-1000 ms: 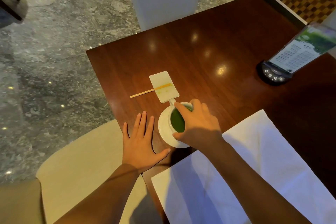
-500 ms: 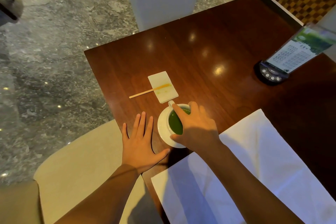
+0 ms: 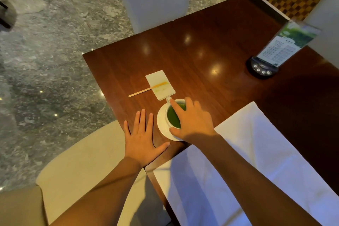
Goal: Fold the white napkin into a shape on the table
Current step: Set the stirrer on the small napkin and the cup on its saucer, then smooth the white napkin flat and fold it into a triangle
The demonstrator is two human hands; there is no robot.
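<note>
The white napkin (image 3: pixel 260 152) lies spread flat on the near right part of the dark wooden table (image 3: pixel 192 29), partly under my right forearm. My right hand (image 3: pixel 192 121) is clasped from above over the rim of a white cup (image 3: pixel 173 116) of green drink, which stands on a white saucer (image 3: pixel 161 126) just left of the napkin. My left hand (image 3: pixel 142 139) rests flat on the table's near left edge, fingers spread, holding nothing, a little left of the saucer.
A small folded paper napkin (image 3: pixel 160 84) with a wooden stir stick (image 3: pixel 141 91) across it lies beyond the cup. A call-button stand with a menu card (image 3: pixel 275 55) is at the far right. A beige chair seat (image 3: pixel 82 161) sits below the table's left edge.
The hands, cup and napkin keep their places; only the camera view drifts slightly.
</note>
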